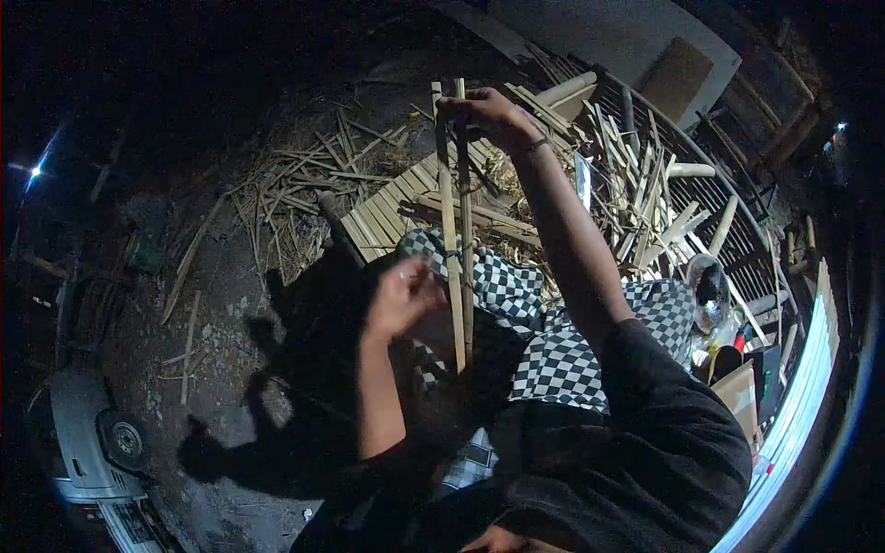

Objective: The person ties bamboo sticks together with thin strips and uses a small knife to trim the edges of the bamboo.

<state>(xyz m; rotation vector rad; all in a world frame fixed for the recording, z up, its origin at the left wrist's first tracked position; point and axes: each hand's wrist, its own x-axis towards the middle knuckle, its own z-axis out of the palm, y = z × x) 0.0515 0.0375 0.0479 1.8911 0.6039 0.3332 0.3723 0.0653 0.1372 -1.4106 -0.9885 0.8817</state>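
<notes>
Two long, narrow bamboo strips stand nearly side by side in front of me. Something dark, perhaps a tie, crosses them around the middle. High up, my right hand is closed, with its fingertips on the strips' upper ends. My left hand is beside their lower half, apart from them as far as I can see. It is blurred by motion, so whether its fingers hold anything is unclear. Black-and-white checkered cloth covers my legs below the strips.
A slatted wooden platform lies ahead, with split bamboo pieces heaped beyond it. More strips pile up at right against a curved bamboo rack. A parked vehicle is at lower left. Long pale strips lie along the right edge.
</notes>
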